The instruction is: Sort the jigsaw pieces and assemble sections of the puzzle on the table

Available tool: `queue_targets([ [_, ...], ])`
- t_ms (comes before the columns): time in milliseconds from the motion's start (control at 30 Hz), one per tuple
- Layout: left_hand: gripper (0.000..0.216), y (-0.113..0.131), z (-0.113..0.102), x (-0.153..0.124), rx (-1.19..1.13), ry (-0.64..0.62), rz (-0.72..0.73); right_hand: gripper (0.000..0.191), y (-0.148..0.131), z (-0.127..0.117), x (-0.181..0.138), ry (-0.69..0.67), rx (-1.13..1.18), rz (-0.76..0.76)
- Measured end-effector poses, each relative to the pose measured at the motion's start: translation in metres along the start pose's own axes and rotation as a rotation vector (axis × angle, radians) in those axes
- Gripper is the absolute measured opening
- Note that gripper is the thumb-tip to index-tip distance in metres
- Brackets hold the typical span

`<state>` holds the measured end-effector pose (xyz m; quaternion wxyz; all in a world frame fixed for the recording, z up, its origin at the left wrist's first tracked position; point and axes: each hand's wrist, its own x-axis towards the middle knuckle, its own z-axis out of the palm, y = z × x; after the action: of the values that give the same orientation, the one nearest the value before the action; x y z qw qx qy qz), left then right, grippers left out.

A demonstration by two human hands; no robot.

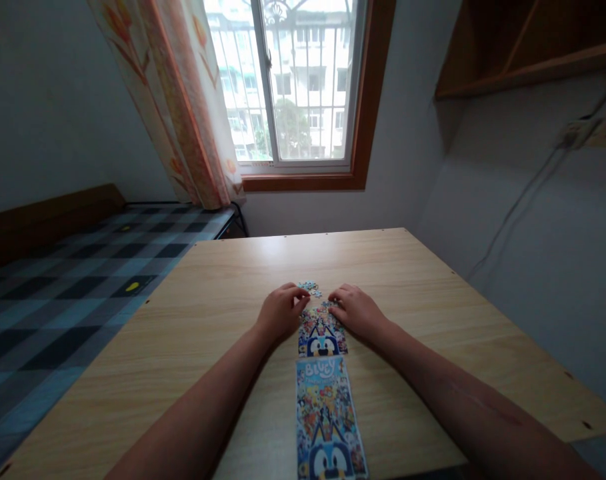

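Nearest the camera lies a printed reference picture (329, 420), a tall card with a blue cartoon dog and the word "Bluey" across its top, flat on the light wooden table (433, 320) and running off the bottom edge of the view. Just beyond its upper end, touching or nearly so, sits the partly assembled jigsaw puzzle (321, 333), showing the same blue dog's face amid busy colour. Both bare forearms reach forward from the lower corners and converge on the puzzle's far end, wrists low on the tabletop. On one side the left hand (279, 312) rests knuckles up with its fingers curled inward, thumb and forefinger meeting at the puzzle's upper left corner; whether they pinch a piece there is too small to tell. Opposite it the right hand (359, 310) lies palm down, fingers bent and pointing toward the left, their tips at the puzzle's upper right edge; its hold likewise cannot be made out. Between and just past the fingertips lies a small cluster of loose puzzle pieces (310, 287), pale blue, close to both hands. Left of the table stands a bed with a blue and black checked cover (73, 287). Behind the table a barred window (303, 80) in a wooden frame looks onto apartment blocks, with a floral curtain (177, 100) drawn to its left, and a wooden shelf (523, 47) hangs high on the right wall.
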<state>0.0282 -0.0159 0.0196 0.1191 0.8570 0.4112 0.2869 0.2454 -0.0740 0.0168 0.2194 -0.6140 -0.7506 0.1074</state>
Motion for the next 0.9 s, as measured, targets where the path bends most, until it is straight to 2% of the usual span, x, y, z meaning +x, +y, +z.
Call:
queue_targets([
  [133,0.02,0.016,0.004,-0.004,0.057,-0.188,0.17,0.012,0.004,0.001,0.002,0.047,0.088,0.001],
  [333,0.022,0.02,0.004,-0.005,0.095,-0.261,0.265,0.008,0.017,0.004,0.006,0.057,0.228,-0.014],
  [433,0.021,0.019,0.005,-0.004,0.088,-0.258,0.263,0.011,0.025,0.004,0.009,0.049,0.354,0.005],
  [567,0.019,0.019,0.004,-0.004,0.089,-0.214,0.242,0.017,0.029,0.002,0.01,0.114,0.477,0.043],
  [733,0.018,0.017,0.005,-0.004,0.079,-0.005,0.185,0.013,0.019,0.002,0.005,0.146,0.423,-0.049],
  [900,0.016,0.016,0.007,-0.004,0.048,0.01,0.213,0.009,0.004,0.005,0.0,0.164,0.442,-0.124],
])
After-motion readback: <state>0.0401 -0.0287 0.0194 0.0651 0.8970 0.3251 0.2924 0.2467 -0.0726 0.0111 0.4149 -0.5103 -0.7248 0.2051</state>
